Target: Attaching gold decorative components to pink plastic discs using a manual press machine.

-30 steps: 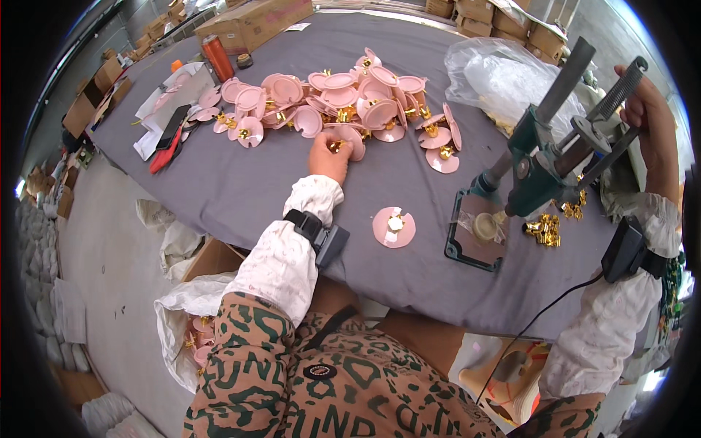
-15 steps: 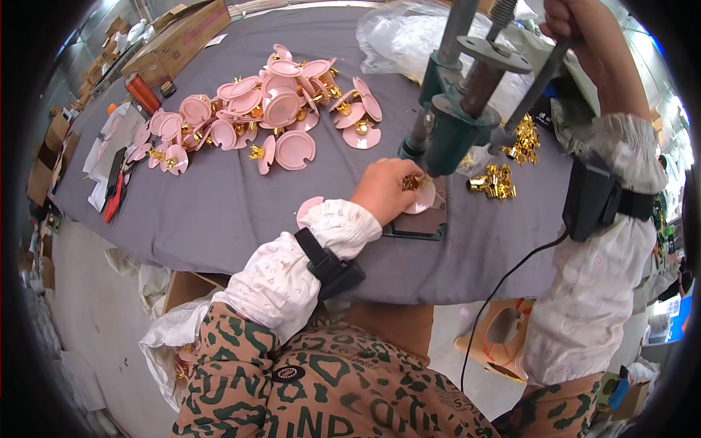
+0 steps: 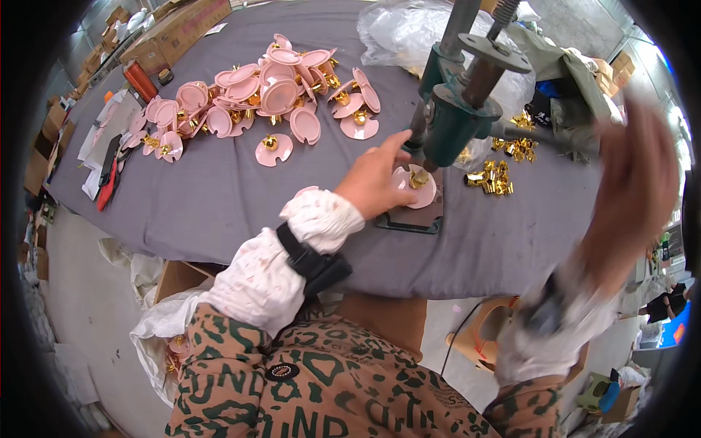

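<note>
A pink disc [image 3: 404, 198] with a notched rim and a gold metal piece [image 3: 418, 179] on top lies on the base of a green hand press [image 3: 458, 128], below its ram. My left hand [image 3: 374, 177] is beside it, thumb and fingers spread apart. The thumb touches or nearly touches the disc's left edge, and the fingers reach toward the press column. Smeared by motion, my right hand [image 3: 635, 182] is off to the right by the outer end of the press lever [image 3: 544, 136]. Whether it touches the lever cannot be made out.
Many pink discs with gold pieces [image 3: 277, 91] are heaped at the back left of the grey cloth-covered table [image 3: 292, 219]. Loose gold pieces [image 3: 491, 179] lie right of the press. Red-handled pliers [image 3: 107, 186], an orange cylinder [image 3: 140, 82], a cardboard box [image 3: 171, 40] and clear plastic [image 3: 394, 36] are around.
My right hand has swung down and outward from above, and the lever has dropped to nearly level. My left fingers have spread off the gold piece. One disc by the heap now lies flat, gold side up.
</note>
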`<state>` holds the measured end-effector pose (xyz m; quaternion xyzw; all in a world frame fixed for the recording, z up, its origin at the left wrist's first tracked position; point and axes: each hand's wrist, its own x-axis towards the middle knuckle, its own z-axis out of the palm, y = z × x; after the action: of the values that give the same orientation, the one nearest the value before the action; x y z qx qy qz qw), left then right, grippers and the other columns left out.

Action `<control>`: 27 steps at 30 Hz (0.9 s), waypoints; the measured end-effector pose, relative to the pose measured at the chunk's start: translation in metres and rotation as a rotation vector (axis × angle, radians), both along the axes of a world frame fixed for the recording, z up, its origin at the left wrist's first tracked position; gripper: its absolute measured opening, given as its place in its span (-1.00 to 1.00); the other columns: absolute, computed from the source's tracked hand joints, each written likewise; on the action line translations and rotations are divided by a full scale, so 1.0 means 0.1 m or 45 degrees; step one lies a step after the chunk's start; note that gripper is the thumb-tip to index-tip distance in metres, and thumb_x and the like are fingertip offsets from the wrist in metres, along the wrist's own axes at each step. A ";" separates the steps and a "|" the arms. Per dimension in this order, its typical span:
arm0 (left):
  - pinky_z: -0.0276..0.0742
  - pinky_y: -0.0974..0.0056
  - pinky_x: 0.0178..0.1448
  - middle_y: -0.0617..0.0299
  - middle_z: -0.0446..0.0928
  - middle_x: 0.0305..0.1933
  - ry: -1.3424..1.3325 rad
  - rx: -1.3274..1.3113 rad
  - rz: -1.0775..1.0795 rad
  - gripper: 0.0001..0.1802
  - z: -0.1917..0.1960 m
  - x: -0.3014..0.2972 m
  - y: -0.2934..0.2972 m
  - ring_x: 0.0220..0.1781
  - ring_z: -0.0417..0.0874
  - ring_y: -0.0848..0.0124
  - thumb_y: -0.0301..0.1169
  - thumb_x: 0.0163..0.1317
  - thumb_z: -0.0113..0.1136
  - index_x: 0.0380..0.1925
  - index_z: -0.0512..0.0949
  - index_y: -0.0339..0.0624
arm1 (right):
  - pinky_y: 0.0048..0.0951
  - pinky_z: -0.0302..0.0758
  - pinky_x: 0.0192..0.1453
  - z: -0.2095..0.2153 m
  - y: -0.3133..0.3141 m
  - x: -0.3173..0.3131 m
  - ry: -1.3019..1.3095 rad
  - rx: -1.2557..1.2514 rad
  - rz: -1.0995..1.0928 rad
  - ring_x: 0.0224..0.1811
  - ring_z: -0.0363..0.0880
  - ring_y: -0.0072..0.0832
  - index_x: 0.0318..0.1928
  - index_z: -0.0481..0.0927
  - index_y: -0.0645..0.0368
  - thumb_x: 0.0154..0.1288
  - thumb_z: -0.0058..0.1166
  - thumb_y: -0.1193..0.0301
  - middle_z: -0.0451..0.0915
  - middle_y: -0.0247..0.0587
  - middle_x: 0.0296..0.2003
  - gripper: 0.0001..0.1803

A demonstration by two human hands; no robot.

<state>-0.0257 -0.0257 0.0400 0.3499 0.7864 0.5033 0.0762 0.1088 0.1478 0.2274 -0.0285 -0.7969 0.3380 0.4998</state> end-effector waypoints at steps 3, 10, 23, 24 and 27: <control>0.43 0.15 0.19 -0.03 0.52 0.05 -0.056 0.010 0.006 -0.02 0.00 0.04 -0.15 0.09 0.52 0.07 -0.43 -0.20 0.45 0.29 0.18 -0.24 | -0.14 0.46 -0.18 -1.25 -0.09 0.58 0.179 0.147 0.401 -0.61 0.34 -0.48 -0.45 0.55 0.18 0.15 0.07 0.54 0.44 -0.33 -0.65 -0.94; 0.44 0.15 0.12 -0.03 0.56 -0.10 0.032 0.099 0.002 -0.21 -0.16 -0.01 0.22 -0.01 0.54 0.03 -0.37 -0.07 0.36 0.21 0.27 -0.26 | -0.35 0.47 -0.21 -0.87 -0.04 0.54 -0.133 0.326 0.385 -0.53 0.43 -0.53 -0.41 0.58 0.16 0.01 0.05 0.70 0.51 -0.36 -0.56 -0.83; 0.54 0.11 -0.09 -0.01 0.61 -0.33 -0.039 -0.149 0.202 -0.52 0.25 0.16 -0.74 -0.24 0.64 0.07 -0.28 0.02 0.32 -0.06 0.50 -0.25 | -0.61 0.14 -0.41 0.77 0.62 -1.28 -0.557 -0.344 0.490 -0.62 0.00 -0.74 0.09 0.55 0.21 0.40 -0.07 0.20 -0.02 -0.59 -0.65 -0.59; 0.55 0.09 -0.11 -0.02 0.62 -0.34 -0.151 -0.386 0.162 -0.53 0.38 0.14 -1.01 -0.26 0.65 0.06 -0.23 0.02 0.30 -0.10 0.52 -0.25 | -0.61 0.14 -0.41 0.73 0.59 -1.34 -0.568 -0.349 0.520 -0.62 0.00 -0.74 0.09 0.55 0.21 0.40 -0.07 0.20 -0.02 -0.59 -0.65 -0.59; 0.54 0.06 -0.10 0.00 0.63 -0.31 0.222 -0.973 0.145 -0.52 0.21 -0.03 -1.20 -0.24 0.66 0.04 -0.11 0.00 0.28 -0.12 0.54 -0.16 | -0.61 0.14 -0.40 0.75 0.66 -1.31 -0.525 -0.305 0.479 -0.62 -0.01 -0.73 0.06 0.57 0.20 0.40 -0.07 0.20 -0.01 -0.59 -0.64 -0.60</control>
<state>-0.0282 -0.1456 0.0605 0.2935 0.9388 0.1461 0.1056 -0.0219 0.2138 0.3024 -0.0074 -0.8275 0.5031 0.2492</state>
